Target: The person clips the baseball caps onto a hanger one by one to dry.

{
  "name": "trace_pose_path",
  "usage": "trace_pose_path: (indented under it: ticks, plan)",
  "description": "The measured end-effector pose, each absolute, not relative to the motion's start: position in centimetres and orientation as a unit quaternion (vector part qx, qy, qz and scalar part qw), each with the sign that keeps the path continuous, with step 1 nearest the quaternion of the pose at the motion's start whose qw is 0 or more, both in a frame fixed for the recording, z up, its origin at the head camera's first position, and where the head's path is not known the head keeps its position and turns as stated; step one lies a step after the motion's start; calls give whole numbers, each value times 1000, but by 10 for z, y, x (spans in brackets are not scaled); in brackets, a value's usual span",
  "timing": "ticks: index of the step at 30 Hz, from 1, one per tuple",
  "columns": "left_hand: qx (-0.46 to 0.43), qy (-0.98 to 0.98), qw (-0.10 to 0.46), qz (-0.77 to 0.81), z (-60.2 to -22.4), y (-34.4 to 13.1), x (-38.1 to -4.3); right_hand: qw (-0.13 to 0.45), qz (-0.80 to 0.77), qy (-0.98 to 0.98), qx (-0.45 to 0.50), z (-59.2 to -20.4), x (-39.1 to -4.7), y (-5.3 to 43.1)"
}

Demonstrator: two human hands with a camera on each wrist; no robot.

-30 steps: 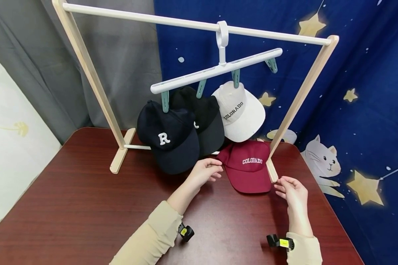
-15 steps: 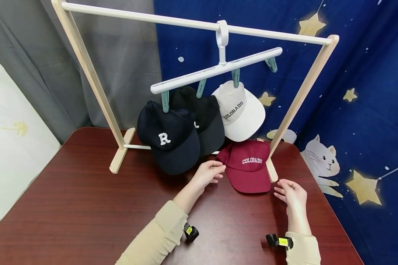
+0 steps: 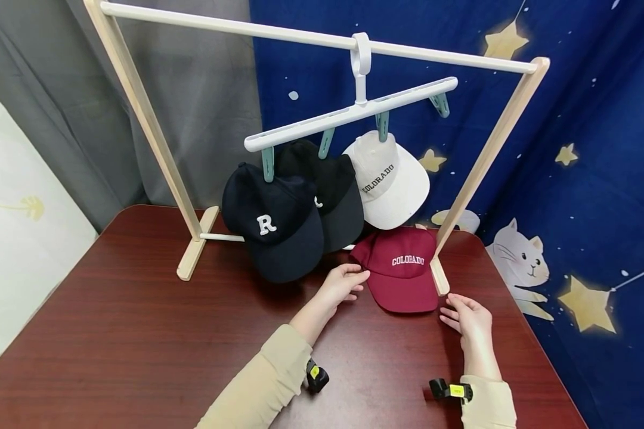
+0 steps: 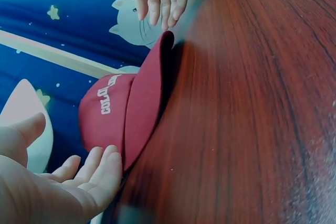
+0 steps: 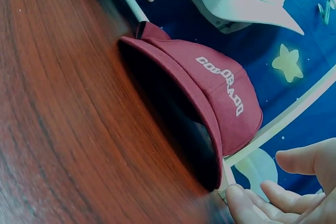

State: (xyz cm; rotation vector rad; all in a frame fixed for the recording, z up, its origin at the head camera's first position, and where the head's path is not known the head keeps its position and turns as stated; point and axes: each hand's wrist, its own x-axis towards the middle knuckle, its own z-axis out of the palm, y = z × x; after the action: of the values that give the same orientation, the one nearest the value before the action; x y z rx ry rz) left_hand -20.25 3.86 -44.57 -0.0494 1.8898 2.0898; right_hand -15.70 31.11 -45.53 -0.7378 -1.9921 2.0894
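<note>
A dark red baseball cap (image 3: 399,271) with COLORADO lettering sits on the table, its brim toward me. My left hand (image 3: 339,287) is at the cap's left side, fingers loosely extended with the fingertips right at its edge. Beyond the brim's right corner, my right hand (image 3: 469,317) hovers with relaxed fingers close to the rack's foot. In the right wrist view the cap (image 5: 210,87) shows its hollow underside, and nothing lies between the right fingers. Above hang a navy cap (image 3: 284,223) with an R, a black cap (image 3: 335,196) and a white cap (image 3: 389,179).
A wooden rack, with its top bar (image 3: 220,25), stands on the dark red-brown table (image 3: 139,333). From it hangs a white hanger (image 3: 408,95) with teal clips; the rightmost clip (image 3: 440,105) holds nothing. Its right post (image 3: 488,155) rises just behind the red cap. Curtains hang behind.
My left hand has moved a little to the right, up to the red cap's side. The right hand has shifted slightly left and toward me. The caps have not moved.
</note>
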Motion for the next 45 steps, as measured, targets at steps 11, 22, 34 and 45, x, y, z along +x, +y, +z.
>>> trace_pose_path:
  ticks: [11,22,34,45]
  plan:
    - [-18,661,181,728,-455,44,-206,28,710,-663,-235,-458,-159,313]
    - [-12,658,183,730,-461,51,-205,24,708,-672,-217,-462,-161,312]
    - [-9,654,185,734,-464,54,-208,2,695,-686,-214,-462,-161,313]
    - [-15,656,182,733,-466,60,-207,-12,693,-688,-216,-462,-160,313]
